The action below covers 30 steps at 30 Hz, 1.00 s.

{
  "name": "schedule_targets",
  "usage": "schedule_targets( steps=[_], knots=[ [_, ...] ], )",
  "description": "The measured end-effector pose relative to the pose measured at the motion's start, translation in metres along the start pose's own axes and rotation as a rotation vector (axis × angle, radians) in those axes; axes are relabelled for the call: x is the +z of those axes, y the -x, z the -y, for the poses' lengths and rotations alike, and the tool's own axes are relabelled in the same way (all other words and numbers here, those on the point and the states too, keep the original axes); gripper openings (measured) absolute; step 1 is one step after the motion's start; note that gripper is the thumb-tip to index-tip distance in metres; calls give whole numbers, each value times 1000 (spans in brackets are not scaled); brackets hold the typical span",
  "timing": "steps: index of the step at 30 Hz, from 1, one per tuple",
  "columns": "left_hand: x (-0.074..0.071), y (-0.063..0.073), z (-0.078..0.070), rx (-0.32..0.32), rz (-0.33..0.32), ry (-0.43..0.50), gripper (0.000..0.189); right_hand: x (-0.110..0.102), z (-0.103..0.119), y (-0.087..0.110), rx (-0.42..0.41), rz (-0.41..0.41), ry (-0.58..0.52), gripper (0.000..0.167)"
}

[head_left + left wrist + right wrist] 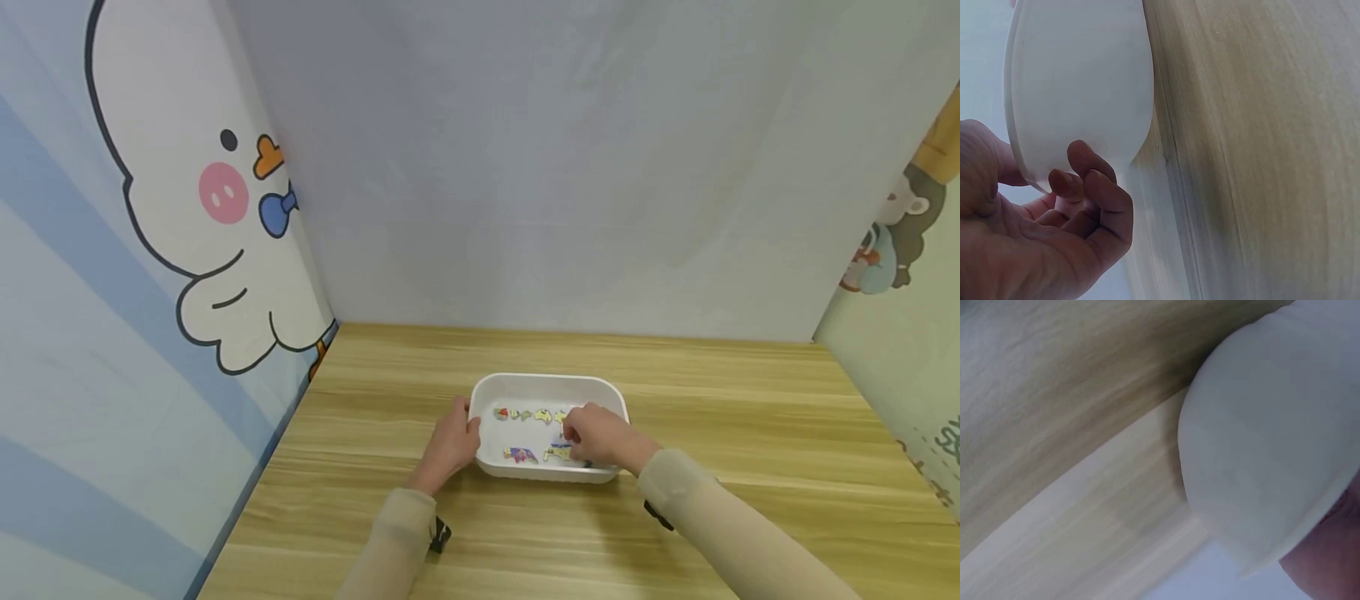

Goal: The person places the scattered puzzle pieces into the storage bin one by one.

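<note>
A white rectangular tray (487,467) with rounded corners sits on the wooden table. Flat, colourful cutout pieces lie inside it in two rows. Small red, green and yellow ones (501,413) form the far row; a purple-blue piece (521,455) and a yellow-and-blue piece (557,452) lie in the near row. My left hand (453,437) grips the tray's left end, thumb on the rim and fingers curled against the outer wall (1085,75). Over the tray's right part, my right hand (600,435) reaches in with bent fingers at the pieces. Its fingertips are hidden, so any held piece cannot be made out.
The wooden table (360,500) extends around the tray on all sides. A plain pale cloth (562,167) hangs behind it. On the left stands a cloth with a cartoon duck (165,167), and on the right one with a cartoon figure (892,225).
</note>
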<state>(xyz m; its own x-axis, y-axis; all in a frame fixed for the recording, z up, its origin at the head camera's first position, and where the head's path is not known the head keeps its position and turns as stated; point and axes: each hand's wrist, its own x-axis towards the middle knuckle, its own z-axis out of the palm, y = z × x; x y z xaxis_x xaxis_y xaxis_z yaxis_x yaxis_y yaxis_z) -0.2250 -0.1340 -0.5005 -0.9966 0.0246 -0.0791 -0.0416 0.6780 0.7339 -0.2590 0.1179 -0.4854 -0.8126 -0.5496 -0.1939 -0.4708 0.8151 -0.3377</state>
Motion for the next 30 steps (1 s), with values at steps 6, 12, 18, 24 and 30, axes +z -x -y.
schedule_targets(
  steps=[6,12,18,24,30],
  knots=[
    [-1,-1,-1,-13,0,8,26,-9,-1,0,-21,-32,23,6],
    [-1,0,-1,4,-10,-2,25,-10,-1,1,4,-13,11,8],
    [0,1,-1,19,-8,-3,26,-13,-1,6,16,-12,-9,6],
    [-5,3,0,47,-13,31,32,-19,-2,11,-23,-112,-45,8],
    [-8,4,-1,29,-10,30,37,-28,-7,12,-23,-205,-22,8]
  ],
)
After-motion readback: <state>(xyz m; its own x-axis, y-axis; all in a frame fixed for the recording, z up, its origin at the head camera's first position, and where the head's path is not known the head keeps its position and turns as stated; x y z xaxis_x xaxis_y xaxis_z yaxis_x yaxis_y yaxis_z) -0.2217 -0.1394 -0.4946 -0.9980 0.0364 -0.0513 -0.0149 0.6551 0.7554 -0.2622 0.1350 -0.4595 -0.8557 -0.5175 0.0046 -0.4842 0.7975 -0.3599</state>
